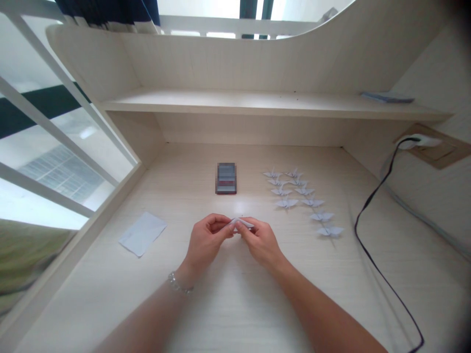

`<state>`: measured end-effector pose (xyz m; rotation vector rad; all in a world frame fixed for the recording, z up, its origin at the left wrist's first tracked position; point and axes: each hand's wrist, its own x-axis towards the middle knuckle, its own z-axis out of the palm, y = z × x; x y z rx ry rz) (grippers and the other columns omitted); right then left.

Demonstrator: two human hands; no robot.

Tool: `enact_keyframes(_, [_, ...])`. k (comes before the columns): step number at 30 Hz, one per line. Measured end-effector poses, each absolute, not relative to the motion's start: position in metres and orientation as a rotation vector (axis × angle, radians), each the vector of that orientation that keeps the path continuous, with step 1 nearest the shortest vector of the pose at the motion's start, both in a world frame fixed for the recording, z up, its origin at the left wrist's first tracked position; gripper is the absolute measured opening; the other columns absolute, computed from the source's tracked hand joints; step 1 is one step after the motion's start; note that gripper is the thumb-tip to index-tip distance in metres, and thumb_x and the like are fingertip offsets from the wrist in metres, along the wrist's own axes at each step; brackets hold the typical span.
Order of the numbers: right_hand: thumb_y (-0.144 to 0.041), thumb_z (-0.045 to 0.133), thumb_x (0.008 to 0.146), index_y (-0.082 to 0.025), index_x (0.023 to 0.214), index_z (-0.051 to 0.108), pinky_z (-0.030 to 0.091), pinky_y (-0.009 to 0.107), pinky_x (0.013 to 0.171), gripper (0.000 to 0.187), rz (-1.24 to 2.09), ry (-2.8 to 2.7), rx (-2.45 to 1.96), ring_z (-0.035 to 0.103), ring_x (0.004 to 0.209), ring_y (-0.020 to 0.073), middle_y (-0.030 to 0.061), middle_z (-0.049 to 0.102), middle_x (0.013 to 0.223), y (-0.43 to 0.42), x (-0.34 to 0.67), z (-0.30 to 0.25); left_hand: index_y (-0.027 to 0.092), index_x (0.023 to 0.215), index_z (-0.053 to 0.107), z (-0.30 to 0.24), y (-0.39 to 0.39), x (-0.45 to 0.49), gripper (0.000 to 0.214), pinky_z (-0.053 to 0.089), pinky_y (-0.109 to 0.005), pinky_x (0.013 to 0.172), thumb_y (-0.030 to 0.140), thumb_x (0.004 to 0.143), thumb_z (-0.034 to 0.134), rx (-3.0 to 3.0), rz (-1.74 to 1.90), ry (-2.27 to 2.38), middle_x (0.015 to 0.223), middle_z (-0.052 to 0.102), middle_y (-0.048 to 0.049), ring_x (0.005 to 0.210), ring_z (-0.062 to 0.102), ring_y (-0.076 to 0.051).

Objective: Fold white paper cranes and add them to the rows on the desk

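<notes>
You're pinching small folded white paper between left hand and right hand, hands together above pale desk; paper cranes lying right, loose white sheet left.

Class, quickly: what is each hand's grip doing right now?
Left hand: grip closed, pinching the folded paper.
Right hand: grip closed, pinching the same folded paper.

The pale wooden desk held two loose rows of small white paper cranes to the right, with a black cable running beyond them. A dark blurred rectangular object lay far centre, a white paper sheet near left. The shelf above carried a flat bluish packet at right.
</notes>
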<state>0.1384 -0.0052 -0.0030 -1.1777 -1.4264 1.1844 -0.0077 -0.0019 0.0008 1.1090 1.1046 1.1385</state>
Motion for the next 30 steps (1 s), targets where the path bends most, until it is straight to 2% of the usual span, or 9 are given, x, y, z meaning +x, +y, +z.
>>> enact_keyframes(8, [-0.042,0.055,0.079,-0.015,0.072,0.065,0.04,0.025,0.054,0.03,1.266,-1.295,-1.176,0.053,0.057,0.0143,0.0026,0.058,0.06,-0.001,0.138,-0.014,0.014,0.088,0.06,0.001,0.0,-0.008,0.033,0.045,-0.023,0.054,0.032,0.063,0.072,1.159,1.193,1.21,0.059,0.064,-0.0011,0.055,0.059,-0.013])
enact_keyframes(13, [-0.042,0.058,0.076,-0.015,0.07,0.063,0.039,0.025,0.051,0.028,1.307,-1.277,-1.195,0.052,0.054,0.0137,0.0012,0.056,0.055,0.001,0.141,-0.014,0.015,0.083,0.067,0.001,0.003,-0.014,0.03,0.033,-0.02,0.044,0.037,0.062,0.071,1.342,1.083,1.351,0.051,0.054,0.003,0.046,0.048,-0.01])
enact_keyframes(16, [-0.041,0.06,0.075,-0.015,0.068,0.062,0.037,0.024,0.05,0.027,1.328,-1.285,-1.194,0.051,0.053,0.0127,0.0009,0.057,0.055,0.003,0.145,-0.012,0.015,0.071,0.067,0.003,0.004,-0.017,0.022,0.035,-0.021,0.048,0.037,0.065,0.068,1.439,1.004,1.326,0.057,0.059,-0.0002,0.053,0.051,-0.011])
enact_keyframes(19, [-0.04,0.062,0.073,-0.014,0.068,0.062,0.038,0.024,0.051,0.026,1.391,-1.221,-1.194,0.05,0.052,0.0119,0.0007,0.057,0.056,0.004,0.146,-0.013,0.014,0.067,0.065,0.006,0.004,-0.016,0.022,0.039,-0.022,0.053,0.036,0.069,0.065,1.369,0.932,1.219,0.062,0.062,-0.0027,0.057,0.053,-0.012])
enact_keyframes(24, [-0.04,0.068,0.066,-0.015,0.074,0.064,0.041,0.026,0.053,0.027,1.442,-1.037,-1.206,0.052,0.053,0.0125,0.0017,0.06,0.061,0.006,0.144,-0.015,0.013,0.069,0.064,0.006,0.004,-0.015,0.024,0.04,-0.022,0.051,0.036,0.071,0.063,1.247,0.842,1.118,0.063,0.063,-0.005,0.053,0.051,-0.011])
enact_keyframes(30, [-0.038,0.066,0.069,-0.014,0.072,0.064,0.039,0.025,0.051,0.024,1.418,-1.123,-1.186,0.05,0.053,0.0123,0.0016,0.059,0.059,0.007,0.147,-0.017,0.013,0.074,0.066,0.006,0.002,-0.014,0.027,0.041,-0.023,0.053,0.039,0.074,0.06,1.121,0.81,1.08,0.062,0.063,-0.005,0.055,0.055,-0.013])
